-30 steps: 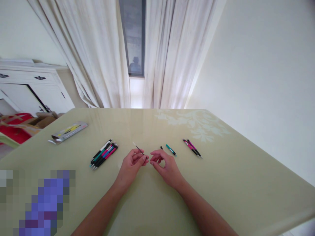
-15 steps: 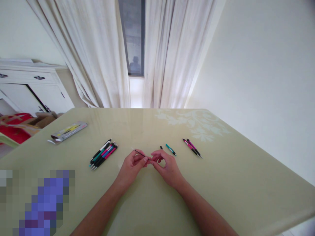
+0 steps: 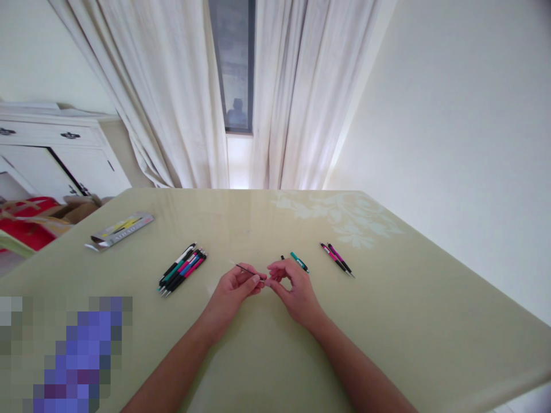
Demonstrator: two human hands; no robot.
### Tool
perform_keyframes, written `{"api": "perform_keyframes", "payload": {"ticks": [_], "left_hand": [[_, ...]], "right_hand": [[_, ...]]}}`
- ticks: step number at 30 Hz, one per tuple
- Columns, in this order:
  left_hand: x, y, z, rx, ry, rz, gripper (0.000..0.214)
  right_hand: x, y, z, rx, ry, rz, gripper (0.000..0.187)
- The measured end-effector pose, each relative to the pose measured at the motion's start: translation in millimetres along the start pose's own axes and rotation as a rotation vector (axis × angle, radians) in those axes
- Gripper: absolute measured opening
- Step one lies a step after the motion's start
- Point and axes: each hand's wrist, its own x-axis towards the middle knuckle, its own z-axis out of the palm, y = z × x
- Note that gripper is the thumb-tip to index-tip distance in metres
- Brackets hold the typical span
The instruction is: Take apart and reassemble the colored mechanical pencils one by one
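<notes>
My left hand (image 3: 235, 289) pinches a thin pen refill (image 3: 244, 268), dark along its length with a pale clear end pointing up to the left. My right hand (image 3: 295, 292) is closed in a pinch at the refill's other end; whatever small part its fingertips hold is too small to make out. Just beyond the right hand lies a teal pen barrel (image 3: 298, 261) with a black end. A short black pen part (image 3: 282, 257) shows beside it, partly hidden by the fingers.
A bundle of several pens (image 3: 183, 269) lies to the left. Two magenta and black pens (image 3: 337, 259) lie to the right. An opened pen box (image 3: 123, 230) rests at the table's far left. The pale table (image 3: 258, 355) reaches toward curtains (image 3: 172, 92).
Both hands have shifted very slightly to the right. My right fingertips have moved a little at the refill's end, and that hand now covers more of the teal barrel.
</notes>
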Motion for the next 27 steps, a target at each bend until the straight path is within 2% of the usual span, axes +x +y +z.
{"api": "perform_keyframes", "payload": {"ticks": [4, 7, 11, 14, 16, 21, 24, 27], "left_hand": [[0.1, -3.4, -0.1, 0.005, -0.023, -0.006, 0.028], [1.2, -3.2, -0.8, 0.045, 0.014, 0.015, 0.027], [2.9, -0.8, -2.3, 0.060, 0.099, 0.039, 0.033], [3.2, 0.3, -3.3, 0.065, 0.142, 0.053, 0.038], [3.3, 0.7, -3.7, 0.062, 0.170, 0.062, 0.042], [5.2, 2.5, -3.4, 0.036, 0.231, 0.101, 0.059], [6.6, 3.3, -3.8, 0.041, 0.264, 0.119, 0.054], [7.6, 3.4, -6.3, 0.031, 0.302, 0.124, 0.047]], "right_hand": [[-0.3, 0.8, 1.8, 0.034, 0.011, 0.017, 0.018], [1.1, 5.0, -1.2, -0.029, 0.026, 0.044, 0.017], [3.2, 15.0, -10.5, -0.367, 0.021, 0.101, 0.009], [3.3, 21.2, -14.4, -0.614, -0.048, 0.159, 0.008], [3.1, 23.8, -14.6, -0.689, -0.094, 0.206, 0.011], [3.8, 27.1, -13.4, -0.677, -0.113, 0.288, 0.022], [5.2, 25.3, -13.5, -0.586, -0.097, 0.285, 0.024], [6.1, 19.1, -12.5, -0.361, -0.124, 0.224, 0.024]]}}
